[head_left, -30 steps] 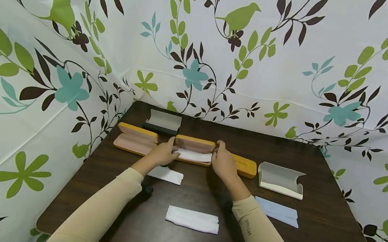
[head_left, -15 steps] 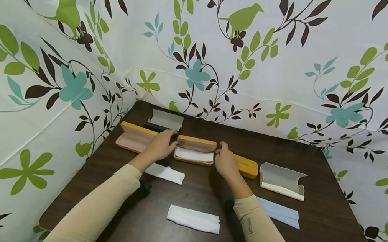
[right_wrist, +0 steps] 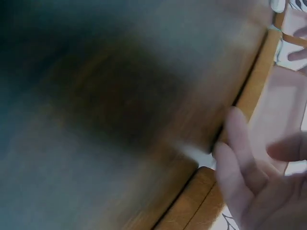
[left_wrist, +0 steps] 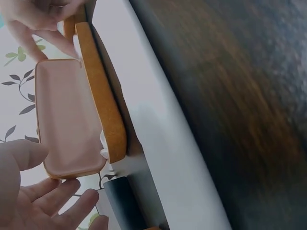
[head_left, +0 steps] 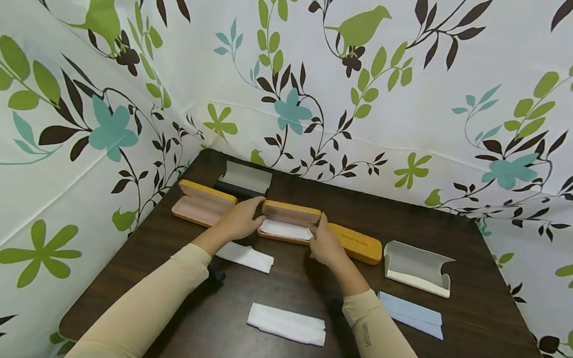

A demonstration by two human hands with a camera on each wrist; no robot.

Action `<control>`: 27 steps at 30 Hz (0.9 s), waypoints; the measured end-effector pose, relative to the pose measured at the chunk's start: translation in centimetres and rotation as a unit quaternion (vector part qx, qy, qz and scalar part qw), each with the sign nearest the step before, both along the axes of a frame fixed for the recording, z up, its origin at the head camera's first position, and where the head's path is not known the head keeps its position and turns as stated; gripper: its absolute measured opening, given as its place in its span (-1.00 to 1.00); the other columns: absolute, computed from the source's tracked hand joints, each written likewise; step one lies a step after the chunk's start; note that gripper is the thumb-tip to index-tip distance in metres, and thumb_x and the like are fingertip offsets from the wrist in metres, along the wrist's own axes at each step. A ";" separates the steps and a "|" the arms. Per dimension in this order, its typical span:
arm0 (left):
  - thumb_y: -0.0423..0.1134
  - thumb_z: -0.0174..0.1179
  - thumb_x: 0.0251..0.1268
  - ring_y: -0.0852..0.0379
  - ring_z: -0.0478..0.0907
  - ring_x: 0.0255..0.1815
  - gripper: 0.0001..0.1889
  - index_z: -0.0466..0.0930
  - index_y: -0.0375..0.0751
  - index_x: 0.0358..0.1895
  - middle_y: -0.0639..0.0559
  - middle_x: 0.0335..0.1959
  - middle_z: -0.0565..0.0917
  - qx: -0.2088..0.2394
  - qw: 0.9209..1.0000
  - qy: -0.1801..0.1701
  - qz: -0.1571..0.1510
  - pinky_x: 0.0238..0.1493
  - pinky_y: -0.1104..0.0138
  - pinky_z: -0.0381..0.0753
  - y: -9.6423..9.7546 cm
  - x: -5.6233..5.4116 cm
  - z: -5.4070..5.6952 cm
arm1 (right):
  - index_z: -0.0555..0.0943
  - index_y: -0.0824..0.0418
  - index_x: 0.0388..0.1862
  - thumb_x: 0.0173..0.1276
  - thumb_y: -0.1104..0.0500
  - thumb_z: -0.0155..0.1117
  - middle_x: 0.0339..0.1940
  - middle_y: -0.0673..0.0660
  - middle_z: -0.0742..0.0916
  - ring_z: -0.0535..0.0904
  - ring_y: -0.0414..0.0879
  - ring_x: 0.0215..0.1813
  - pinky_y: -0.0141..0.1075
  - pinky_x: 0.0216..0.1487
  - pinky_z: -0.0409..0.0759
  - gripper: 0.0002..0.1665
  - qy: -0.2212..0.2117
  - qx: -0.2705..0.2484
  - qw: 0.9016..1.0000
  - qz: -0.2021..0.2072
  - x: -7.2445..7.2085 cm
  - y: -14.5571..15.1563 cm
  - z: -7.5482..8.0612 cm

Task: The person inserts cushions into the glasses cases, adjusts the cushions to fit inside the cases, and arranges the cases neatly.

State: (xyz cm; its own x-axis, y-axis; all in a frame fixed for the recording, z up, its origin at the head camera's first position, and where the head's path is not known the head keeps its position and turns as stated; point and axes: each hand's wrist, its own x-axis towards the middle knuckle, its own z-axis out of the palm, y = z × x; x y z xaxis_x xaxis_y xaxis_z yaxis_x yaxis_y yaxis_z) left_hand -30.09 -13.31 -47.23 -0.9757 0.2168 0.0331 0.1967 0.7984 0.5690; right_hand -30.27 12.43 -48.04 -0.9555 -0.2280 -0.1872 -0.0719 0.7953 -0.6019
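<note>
While the middle case (head_left: 288,213) gapes, the right grip (head_left: 328,245) seemingly touches it.

The person wears close-fitting, plain pale beige sleeves, the left sleeve (head_left: 145,303) and right sleeve (head_left: 394,347) each ending at the wrist. Small dark lettering (head_left: 366,335), too blurred to read, marks the right one near its cuff. A small blackish rounded piece (head_left: 217,273) shows beside the left cuff. The left hand (head_left: 235,221) and right hand (head_left: 328,245) are bare.
</note>
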 end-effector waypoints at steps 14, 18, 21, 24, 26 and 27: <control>-0.13 0.18 0.53 -0.21 0.38 0.42 -0.37 0.23 -0.21 0.55 -0.15 0.50 0.37 -0.088 0.991 0.087 -0.044 0.36 -0.09 0.39 -0.4 0.6 -0.2 | 0.49 0.15 0.43 0.41 0.38 0.07 0.31 0.13 0.65 0.35 -0.06 -0.58 -0.29 -0.65 0.24 -0.39 0.244 0.056 0.968 -0.026 0.0 0.4 1.4; -0.09 0.19 0.52 -0.17 0.49 0.32 -0.41 0.32 -0.17 0.51 -0.13 0.39 0.51 -0.136 0.982 0.121 -0.042 0.23 -0.11 0.51 -0.5 1.0 -0.3 | 0.57 0.09 0.38 0.48 0.31 0.18 0.40 0.11 0.59 0.21 -0.09 -0.71 -0.29 -0.69 0.19 -0.49 0.282 0.116 0.952 0.029 0.1 0.4 1.0; -0.02 0.21 0.50 -0.15 0.54 0.26 -0.40 0.35 -0.14 0.49 -0.12 0.31 0.57 -0.163 0.974 0.149 -0.047 0.15 -0.12 0.55 -0.5 1.3 -0.6 | 0.63 0.07 0.30 0.53 0.20 0.22 0.35 0.13 0.61 0.27 -0.09 -0.72 -0.30 -0.72 0.18 -0.60 0.290 0.135 0.947 0.044 0.1 0.4 0.6; 0.14 0.26 0.39 -0.13 0.53 0.28 -0.28 0.33 -0.12 0.49 -0.09 0.32 0.57 -0.186 0.966 0.173 -0.053 0.13 -0.15 0.55 -0.5 1.5 -1.0 | 0.63 0.12 0.29 0.52 0.22 0.22 0.35 0.15 0.61 0.43 -0.02 -0.67 -0.30 -0.71 0.21 -0.60 0.306 0.140 0.940 0.050 -0.1 0.5 0.8; 0.23 0.29 0.29 -0.11 0.49 0.32 -0.18 0.30 -0.09 0.51 -0.05 0.37 0.53 -0.200 0.961 0.182 -0.054 0.14 -0.16 0.54 -0.5 1.5 -1.2 | 0.56 0.15 0.38 0.51 0.27 0.18 0.42 0.12 0.56 0.44 0.00 -0.65 -0.28 -0.69 0.24 -0.53 0.308 0.147 0.938 0.056 -0.5 0.6 1.2; 0.27 0.30 0.22 -0.10 0.48 0.34 -0.13 0.29 -0.08 0.52 -0.04 0.39 0.52 -0.206 0.959 0.185 -0.054 0.14 -0.16 0.54 -0.5 1.6 -1.3 | 0.50 0.16 0.44 0.51 0.29 0.17 0.46 0.10 0.52 0.42 -0.01 -0.65 -0.27 -0.68 0.24 -0.47 0.303 0.153 0.939 0.062 -0.7 0.6 1.4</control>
State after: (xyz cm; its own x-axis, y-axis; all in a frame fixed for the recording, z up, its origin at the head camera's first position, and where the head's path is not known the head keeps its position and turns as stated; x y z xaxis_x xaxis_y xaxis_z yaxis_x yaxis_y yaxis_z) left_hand -28.53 -13.81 -48.57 -0.8851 0.3846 0.2620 0.4180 0.9045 0.0846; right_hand -30.94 13.07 -46.60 -0.8771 -0.3693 0.3072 -0.4314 0.8869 -0.1655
